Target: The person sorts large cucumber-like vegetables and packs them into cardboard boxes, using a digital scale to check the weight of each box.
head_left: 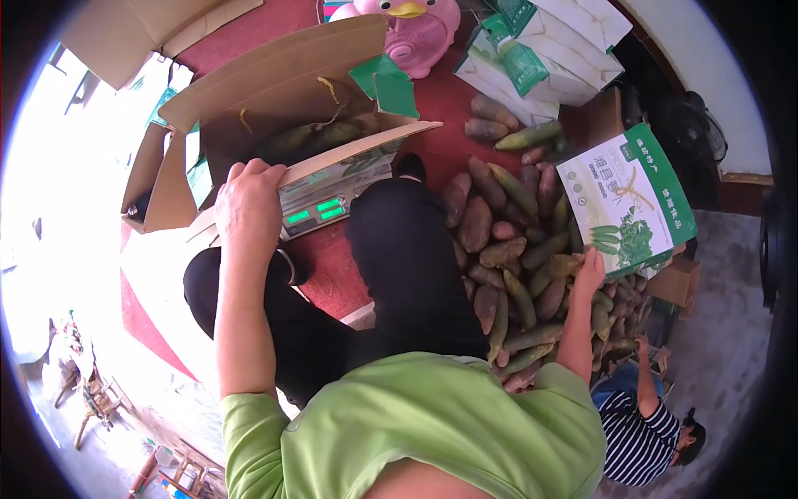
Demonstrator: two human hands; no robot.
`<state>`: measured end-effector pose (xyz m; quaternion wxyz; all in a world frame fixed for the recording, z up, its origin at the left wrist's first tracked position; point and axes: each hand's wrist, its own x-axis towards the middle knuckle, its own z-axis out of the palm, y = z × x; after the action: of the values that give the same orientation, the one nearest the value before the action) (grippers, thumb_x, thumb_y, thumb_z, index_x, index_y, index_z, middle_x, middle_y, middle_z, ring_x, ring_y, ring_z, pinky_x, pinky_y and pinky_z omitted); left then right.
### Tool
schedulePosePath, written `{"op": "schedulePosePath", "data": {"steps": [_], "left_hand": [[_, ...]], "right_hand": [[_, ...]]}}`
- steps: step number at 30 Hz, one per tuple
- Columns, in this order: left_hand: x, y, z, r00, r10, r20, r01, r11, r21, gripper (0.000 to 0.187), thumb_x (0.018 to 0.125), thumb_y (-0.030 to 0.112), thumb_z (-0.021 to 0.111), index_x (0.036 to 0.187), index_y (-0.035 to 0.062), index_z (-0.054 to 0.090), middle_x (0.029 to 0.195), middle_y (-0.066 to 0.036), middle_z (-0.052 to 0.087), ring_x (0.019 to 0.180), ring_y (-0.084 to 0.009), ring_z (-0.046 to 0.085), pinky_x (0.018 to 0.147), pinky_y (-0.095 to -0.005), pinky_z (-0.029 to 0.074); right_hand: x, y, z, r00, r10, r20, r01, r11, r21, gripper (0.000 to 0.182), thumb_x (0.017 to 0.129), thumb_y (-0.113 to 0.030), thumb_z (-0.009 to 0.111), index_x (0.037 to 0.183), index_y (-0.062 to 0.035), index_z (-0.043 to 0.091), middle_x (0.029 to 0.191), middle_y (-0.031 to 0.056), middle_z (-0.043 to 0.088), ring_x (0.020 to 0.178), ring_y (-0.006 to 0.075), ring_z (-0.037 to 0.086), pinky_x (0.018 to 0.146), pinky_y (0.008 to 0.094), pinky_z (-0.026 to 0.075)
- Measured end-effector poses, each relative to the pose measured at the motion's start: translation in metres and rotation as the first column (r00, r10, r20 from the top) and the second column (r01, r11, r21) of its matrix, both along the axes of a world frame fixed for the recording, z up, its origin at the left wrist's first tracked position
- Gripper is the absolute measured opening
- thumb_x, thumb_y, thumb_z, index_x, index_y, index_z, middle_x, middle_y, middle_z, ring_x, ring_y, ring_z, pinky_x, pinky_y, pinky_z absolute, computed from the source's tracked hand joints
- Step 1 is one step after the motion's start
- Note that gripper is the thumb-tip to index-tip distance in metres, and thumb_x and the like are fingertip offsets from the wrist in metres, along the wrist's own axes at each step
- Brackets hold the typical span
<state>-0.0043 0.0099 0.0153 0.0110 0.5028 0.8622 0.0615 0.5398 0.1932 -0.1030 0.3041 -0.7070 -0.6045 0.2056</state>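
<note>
My left hand (248, 204) grips the near flap of an open cardboard box (274, 75), its fingers bent over the flap's edge. Inside the box lie long green radishes (316, 141), partly in shadow. Beneath that flap a digital scale (314, 216) shows green lit displays. Off to the right, my right hand (588, 273) is closed on the lower corner of a green-and-white printed carton (623, 200) with a radish picture and a string handle. The carton is tilted above a heap of green and reddish-brown root vegetables (507, 249).
A pink fan (416, 37) stands at the back, beside white-and-green bags (540, 58). A black fan (694, 125) is at the far right. A co-worker in a striped shirt (638, 437) is at lower right, near the heap. Red flooring (332, 266) lies under the scale.
</note>
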Motion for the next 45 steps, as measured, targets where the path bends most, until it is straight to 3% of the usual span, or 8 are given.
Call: {"op": "schedulePosePath", "data": {"steps": [6,16,21,27,30,33,40,45], "left_hand": [[0.002,0.0,0.004,1.0,0.015,0.001,-0.015,1.0,0.013,0.022,0.075,0.008,0.056,0.091,0.0149,0.069,0.086,-0.003,0.06,0.091,-0.0227,0.056,0.076,-0.0355,0.046],[0.0,-0.001,0.003,1.0,0.01,0.002,-0.01,1.0,-0.007,0.023,0.076,0.008,0.055,0.092,0.0149,0.069,0.086,-0.003,0.06,0.091,-0.0226,0.056,0.077,-0.0354,0.046],[0.001,-0.001,0.004,1.0,0.007,0.011,-0.007,1.0,0.007,0.024,0.076,0.008,0.055,0.094,0.0154,0.069,0.088,-0.003,0.061,0.091,-0.0229,0.056,0.077,-0.0353,0.046],[-0.003,-0.002,0.004,1.0,-0.006,-0.011,0.006,1.0,-0.017,0.023,0.077,0.01,0.056,0.095,0.0157,0.069,0.09,-0.003,0.061,0.093,-0.0238,0.056,0.077,-0.0362,0.048],[-0.005,-0.001,0.002,0.998,-0.056,-0.018,0.056,0.998,-0.008,0.026,0.077,0.005,0.054,0.097,0.0148,0.068,0.092,-0.004,0.062,0.094,-0.026,0.056,0.079,-0.0372,0.048],[-0.004,0.0,0.002,0.997,-0.071,0.002,0.071,0.997,0.003,0.029,0.077,0.002,0.053,0.1,0.0113,0.068,0.093,-0.006,0.062,0.094,-0.0277,0.056,0.079,-0.0384,0.047],[-0.001,0.005,0.001,0.999,-0.051,-0.005,0.051,0.998,-0.03,0.028,0.079,0.001,0.054,0.103,0.0088,0.068,0.096,-0.006,0.063,0.093,-0.0261,0.056,0.08,-0.0373,0.046],[-0.006,0.003,-0.004,0.994,-0.102,0.024,0.102,0.995,0.011,0.026,0.08,-0.001,0.054,0.102,0.0062,0.067,0.094,-0.009,0.063,0.093,-0.0276,0.056,0.081,-0.0373,0.045]], "right_hand": [[-0.132,0.025,0.079,0.587,0.126,-0.799,-0.097,0.992,0.085,0.024,0.097,-0.02,0.047,0.102,0.0017,0.054,0.077,-0.0007,0.048,0.069,0.008,0.042,0.069,0.0249,0.042],[-0.343,0.054,0.243,-0.089,0.669,-0.738,-0.712,0.475,0.517,0.017,0.097,-0.02,0.043,0.099,-0.0046,0.05,0.07,-0.0025,0.031,0.071,0.0125,0.037,0.093,0.0432,0.038],[-0.428,0.035,0.231,-0.244,0.561,-0.791,-0.7,0.463,0.544,0.031,0.094,-0.033,0.051,0.095,-0.002,0.055,0.062,-0.0042,0.04,0.059,0.0097,0.043,0.068,0.0303,0.045],[-0.499,0.005,0.156,0.212,0.825,-0.524,-0.793,0.458,0.401,0.019,0.087,-0.021,0.057,0.08,-0.0054,0.066,0.071,0.0083,0.061,0.066,0.0207,0.061,0.058,0.038,0.048],[-0.523,0.0,0.102,0.318,0.878,0.357,-0.777,0.025,0.629,0.018,0.084,-0.022,0.055,0.089,-0.0094,0.069,0.084,0.0118,0.065,0.074,0.0299,0.063,0.068,0.0398,0.051],[-0.499,-0.027,0.125,0.31,0.951,0.008,-0.906,0.292,0.307,0.043,0.078,-0.049,0.061,0.101,-0.0129,0.067,0.093,0.0127,0.066,0.084,0.0316,0.063,0.077,0.0419,0.05],[-0.397,-0.02,0.136,0.433,0.849,-0.302,-0.424,0.487,0.763,0.01,0.077,-0.017,0.066,0.079,-0.0075,0.066,0.077,0.0096,0.064,0.077,0.0291,0.061,0.067,0.0378,0.049],[-0.271,-0.009,0.044,0.644,0.47,-0.603,-0.477,0.864,0.164,0.016,0.089,-0.007,0.055,0.099,0.0031,0.063,0.086,0.006,0.064,0.081,0.0098,0.059,0.073,0.0235,0.047]]}}
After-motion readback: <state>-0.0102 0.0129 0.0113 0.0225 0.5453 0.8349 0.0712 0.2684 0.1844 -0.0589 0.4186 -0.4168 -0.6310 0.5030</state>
